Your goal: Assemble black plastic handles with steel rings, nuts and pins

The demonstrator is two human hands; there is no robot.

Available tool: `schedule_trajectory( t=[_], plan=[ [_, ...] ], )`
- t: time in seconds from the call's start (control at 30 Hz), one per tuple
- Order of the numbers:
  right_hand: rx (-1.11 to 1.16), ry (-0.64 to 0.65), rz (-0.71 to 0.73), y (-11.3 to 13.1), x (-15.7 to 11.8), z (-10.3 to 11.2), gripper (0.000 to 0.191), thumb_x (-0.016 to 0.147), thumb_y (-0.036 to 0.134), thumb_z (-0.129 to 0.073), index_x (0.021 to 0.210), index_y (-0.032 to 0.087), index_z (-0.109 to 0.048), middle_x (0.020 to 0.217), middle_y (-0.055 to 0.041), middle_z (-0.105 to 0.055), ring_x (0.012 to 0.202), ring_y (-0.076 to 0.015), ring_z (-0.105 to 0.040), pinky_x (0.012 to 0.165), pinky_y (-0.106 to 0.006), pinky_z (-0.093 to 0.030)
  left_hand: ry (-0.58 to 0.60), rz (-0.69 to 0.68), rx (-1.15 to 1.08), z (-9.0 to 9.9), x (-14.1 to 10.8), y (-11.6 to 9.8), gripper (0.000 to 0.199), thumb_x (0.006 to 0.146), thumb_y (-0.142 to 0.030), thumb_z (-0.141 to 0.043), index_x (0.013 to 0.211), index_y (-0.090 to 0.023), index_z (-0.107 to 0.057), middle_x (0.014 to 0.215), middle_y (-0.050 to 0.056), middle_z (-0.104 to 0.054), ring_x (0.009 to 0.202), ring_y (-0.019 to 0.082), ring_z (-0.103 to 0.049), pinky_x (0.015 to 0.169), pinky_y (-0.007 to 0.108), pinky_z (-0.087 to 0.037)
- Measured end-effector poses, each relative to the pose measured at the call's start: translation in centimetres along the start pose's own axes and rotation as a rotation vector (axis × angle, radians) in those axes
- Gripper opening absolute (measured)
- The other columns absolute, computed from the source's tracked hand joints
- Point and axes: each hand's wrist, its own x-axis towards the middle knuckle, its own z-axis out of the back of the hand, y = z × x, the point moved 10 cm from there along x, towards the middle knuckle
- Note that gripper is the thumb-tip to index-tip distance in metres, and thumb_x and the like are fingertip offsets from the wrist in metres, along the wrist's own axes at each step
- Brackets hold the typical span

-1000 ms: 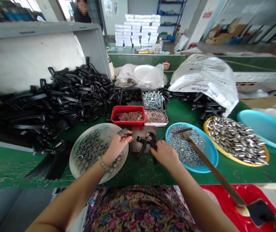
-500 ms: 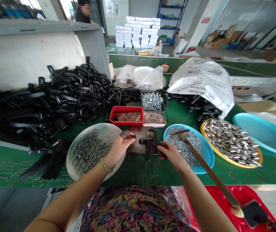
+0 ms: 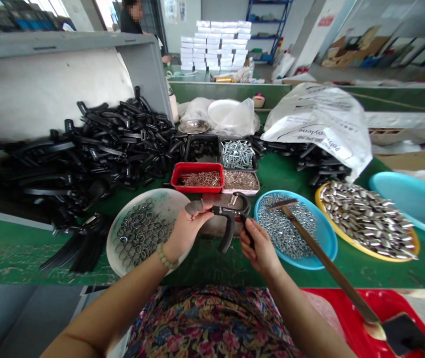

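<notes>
A black hand grip with a metal spring (image 3: 228, 219) is held between my two hands, over the dark metal plate (image 3: 212, 226). My left hand (image 3: 190, 221) pinches at its left end, with grey wrapping on a finger; any small part between the fingertips is too hidden to make out. The fingers of my right hand (image 3: 259, 243) wrap round the grip's right handle. Left of the plate, a white basin (image 3: 113, 248) holds metal rings. On the right, a hammer (image 3: 309, 238) lies across a blue basin (image 3: 331, 243) of small metal parts.
Behind the plate stand a red tray (image 3: 197, 189) of pins and a black tray of screws (image 3: 237, 155). Black handles (image 3: 123, 139) are piled at the left. A yellow basin (image 3: 415, 248) of metal pieces and a white bag (image 3: 316, 117) are at the right. A person (image 3: 132, 17) is behind.
The hand grip has been raised and tilted, and its left end now meets my left hand's fingertips. My right hand has turned with the handle. The view has shifted slightly.
</notes>
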Motion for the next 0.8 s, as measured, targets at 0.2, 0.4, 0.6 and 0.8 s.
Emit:
schedule_trajectory(
  t=[0.2, 0.4, 0.6, 0.8],
  plan=[
    [-0.133, -0.065, 0.026, 0.5, 0.7, 0.0, 0.033, 0.081, 0.053, -0.053, 0.091, 0.022, -0.05, 0.048, 0.0128, -0.033, 0.028, -0.0017, -0.016, 0.029, -0.014, -0.012, -0.026, -0.123, 0.248, -0.7, -1.3, 0.1, 0.032, 0.084, -0.028, -0.055, 0.114, -0.018, -0.062, 0.115, 0.007, -0.066, 0.105, 0.02, -0.061, 0.1, 0.036, -0.042],
    [-1.268, -0.196, 0.428, 9.0, -1.4, -2.8, 0.034, 0.084, 0.042, -0.05, 0.109, 0.02, -0.058, 0.082, -0.0065, -0.066, 0.065, -0.0191, -0.062, 0.058, -0.028, -0.045, 0.192, -0.02, 0.409, -1.5, -2.0, 2.6, 0.04, 0.087, -0.029, -0.049, 0.125, -0.016, -0.054, 0.125, 0.011, -0.059, 0.116, 0.024, -0.055, 0.103, 0.041, -0.039],
    [-1.781, -0.083, 0.339, 5.9, -2.0, -4.8, 0.027, 0.09, 0.031, -0.044, 0.107, 0.018, -0.059, 0.077, -0.0093, -0.067, 0.068, -0.0228, -0.066, 0.06, -0.029, -0.047, 0.408, 0.21, 0.196, -3.9, -5.3, 5.2, 0.032, 0.086, -0.037, -0.05, 0.11, -0.021, -0.065, 0.111, 0.007, -0.068, 0.104, 0.023, -0.062, 0.096, 0.039, -0.046],
    [-1.261, 0.394, 0.496, 4.9, 1.0, -11.8, 0.03, 0.092, 0.032, -0.042, 0.119, 0.022, -0.052, 0.101, -0.0053, -0.068, 0.088, -0.0182, -0.064, 0.074, -0.028, -0.048, -0.125, 0.107, 0.199, 3.0, -3.6, 0.4, 0.041, 0.087, -0.037, -0.043, 0.118, -0.013, -0.055, 0.109, 0.01, -0.065, 0.106, 0.023, -0.057, 0.092, 0.034, -0.045]
  ],
)
